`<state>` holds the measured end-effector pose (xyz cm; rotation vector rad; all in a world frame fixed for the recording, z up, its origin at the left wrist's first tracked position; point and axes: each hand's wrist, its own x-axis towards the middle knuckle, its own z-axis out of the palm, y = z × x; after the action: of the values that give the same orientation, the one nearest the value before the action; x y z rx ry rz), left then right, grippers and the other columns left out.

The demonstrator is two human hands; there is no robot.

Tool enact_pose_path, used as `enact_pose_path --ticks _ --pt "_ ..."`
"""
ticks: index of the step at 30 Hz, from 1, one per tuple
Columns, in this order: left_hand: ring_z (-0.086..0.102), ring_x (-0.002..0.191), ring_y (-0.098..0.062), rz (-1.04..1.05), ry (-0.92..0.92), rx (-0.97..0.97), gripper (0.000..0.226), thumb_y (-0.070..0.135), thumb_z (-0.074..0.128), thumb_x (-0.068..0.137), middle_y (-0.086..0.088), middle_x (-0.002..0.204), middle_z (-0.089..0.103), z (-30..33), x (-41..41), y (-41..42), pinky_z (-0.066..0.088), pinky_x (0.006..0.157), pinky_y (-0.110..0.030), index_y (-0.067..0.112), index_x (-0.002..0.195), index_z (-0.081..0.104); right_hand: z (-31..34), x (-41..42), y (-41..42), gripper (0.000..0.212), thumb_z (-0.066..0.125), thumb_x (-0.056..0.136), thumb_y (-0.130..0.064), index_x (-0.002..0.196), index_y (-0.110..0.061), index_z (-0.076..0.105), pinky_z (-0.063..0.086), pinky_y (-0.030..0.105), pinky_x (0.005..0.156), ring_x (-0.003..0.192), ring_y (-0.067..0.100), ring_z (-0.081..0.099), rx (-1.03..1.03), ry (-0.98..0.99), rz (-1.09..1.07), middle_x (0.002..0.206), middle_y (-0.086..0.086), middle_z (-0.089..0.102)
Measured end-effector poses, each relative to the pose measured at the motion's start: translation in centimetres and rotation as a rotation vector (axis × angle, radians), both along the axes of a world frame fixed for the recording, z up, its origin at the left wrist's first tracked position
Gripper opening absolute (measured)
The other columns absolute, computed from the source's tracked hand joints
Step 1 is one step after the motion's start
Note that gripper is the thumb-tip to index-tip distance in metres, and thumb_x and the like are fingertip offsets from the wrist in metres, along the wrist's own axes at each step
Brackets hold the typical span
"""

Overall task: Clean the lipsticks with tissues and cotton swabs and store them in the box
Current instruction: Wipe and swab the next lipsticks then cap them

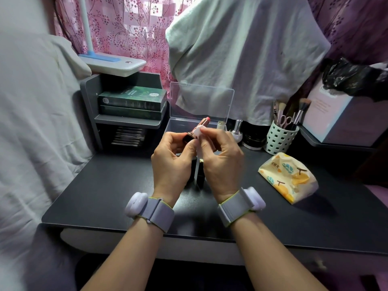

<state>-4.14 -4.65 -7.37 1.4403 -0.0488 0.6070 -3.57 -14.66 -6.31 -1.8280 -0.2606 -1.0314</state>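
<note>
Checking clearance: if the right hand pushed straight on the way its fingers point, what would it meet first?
Probably the lipstick in the left hand; the right hand already presses tissue against it. Depth is unclear.

Dark desk crowded with bedroom odds and ends

On the black desk (109,192) a grey shelf unit (90,114) holds stacked green boxes (134,102), with a white-and-blue lamp base (114,64) on top. To the right, a pale lattice cup (280,139) holds makeup brushes (302,110) and pink scissors (285,120); small bottles (238,131) stand just beside it. A pale cloth (241,49) hangs behind, before a pink flowered curtain (130,28). A black plastic bag (352,78) lies on a white box (331,120).
</note>
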Motion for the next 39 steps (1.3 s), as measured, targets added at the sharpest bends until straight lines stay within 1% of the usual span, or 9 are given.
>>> enact_pose_path --ticks 5,9,14,20,22,28,31,34,39 --pt "0.075 0.085 -0.029 -0.05 0.024 -0.1 0.019 0.031 0.079 0.084 -0.008 0.088 0.077 -0.2 -0.1 0.3 0.06 0.081 -0.056 0.018 0.092 0.069 -0.6 -0.5 0.3 0.01 0.071 0.092 -0.011 0.099 -0.015 0.076 0.053 0.022 0.079 0.086 0.009 0.065 -0.009 -0.01 0.086 0.091 -0.001 0.068" --pt "0.075 0.083 -0.031 -0.088 0.049 -0.165 0.016 0.02 0.072 0.092 -0.014 0.087 0.076 -0.1 -0.3 0.1 0.062 0.077 -0.047 0.006 0.096 0.067 -0.1 -0.1 0.2 0.008 0.073 0.091 -0.012 0.097 -0.017 0.076 0.05 0.02 0.079 0.084 0.008 0.065 -0.027 -0.007 0.065 0.089 -0.004 0.068" --pt "0.069 0.068 -0.02 -0.167 0.113 -0.235 0.012 0.015 0.062 0.098 -0.01 0.076 0.072 0.1 -0.7 -0.1 0.061 0.065 -0.03 0.004 0.095 0.064 0.7 1.2 -0.4 0.007 0.073 0.091 -0.017 0.098 -0.018 0.075 0.056 0.035 0.078 0.082 0.012 0.068 0.102 0.031 0.052 0.091 0.0 0.07" --pt "0.066 0.064 -0.018 -0.246 0.193 -0.346 0.017 0.016 0.056 0.101 -0.013 0.077 0.066 0.2 -0.8 -0.3 0.06 0.059 -0.028 0.002 0.094 0.063 -0.1 0.8 -0.3 0.004 0.073 0.093 -0.021 0.096 -0.02 0.073 0.056 0.04 0.077 0.082 0.014 0.07 0.108 0.051 0.082 0.09 -0.002 0.072" --pt "0.068 0.066 -0.02 -0.264 0.201 -0.353 0.022 0.018 0.054 0.103 -0.015 0.078 0.068 0.4 -0.7 -0.3 0.059 0.059 -0.028 -0.001 0.096 0.064 -0.6 0.3 -0.1 0.003 0.072 0.093 -0.02 0.096 -0.02 0.073 0.056 0.038 0.077 0.083 0.015 0.069 0.074 0.055 0.09 0.089 -0.002 0.071" --pt "0.068 0.063 -0.016 -0.322 0.233 -0.329 0.035 0.022 0.046 0.106 -0.012 0.075 0.072 1.0 -1.1 -0.2 0.056 0.056 -0.025 -0.007 0.11 0.065 -0.6 -0.7 -0.3 0.012 0.071 0.09 -0.006 0.094 -0.017 0.074 0.045 0.012 0.076 0.08 0.007 0.063 -0.052 0.0 0.139 0.092 -0.004 0.07" --pt "0.054 0.061 -0.015 -0.359 0.282 -0.341 0.037 0.027 0.045 0.106 -0.016 0.079 0.059 1.2 -1.2 -0.1 0.056 0.054 -0.026 -0.003 0.111 0.067 -0.6 -0.5 -0.6 0.009 0.071 0.091 -0.009 0.092 -0.018 0.072 0.047 0.017 0.074 0.079 0.009 0.064 -0.042 0.025 0.169 0.089 -0.002 0.069" --pt "0.05 0.056 -0.012 -0.431 0.333 -0.402 0.033 0.029 0.044 0.106 -0.007 0.068 0.056 1.7 -1.6 -0.1 0.054 0.05 -0.024 0.005 0.1 0.067 -0.2 0.1 -0.9 0.005 0.071 0.093 -0.016 0.09 -0.019 0.07 0.052 0.028 0.071 0.075 0.01 0.066 0.076 0.068 0.192 0.083 -0.007 0.069" --pt "0.051 0.052 -0.007 -0.553 0.402 -0.463 0.035 0.033 0.044 0.105 -0.001 0.063 0.059 1.9 -2.2 -0.2 0.05 0.047 -0.021 0.004 0.096 0.062 0.9 1.2 -1.4 0.007 0.073 0.092 -0.014 0.089 -0.019 0.069 0.051 0.025 0.074 0.075 0.004 0.065 0.287 0.111 0.268 0.081 -0.011 0.071"
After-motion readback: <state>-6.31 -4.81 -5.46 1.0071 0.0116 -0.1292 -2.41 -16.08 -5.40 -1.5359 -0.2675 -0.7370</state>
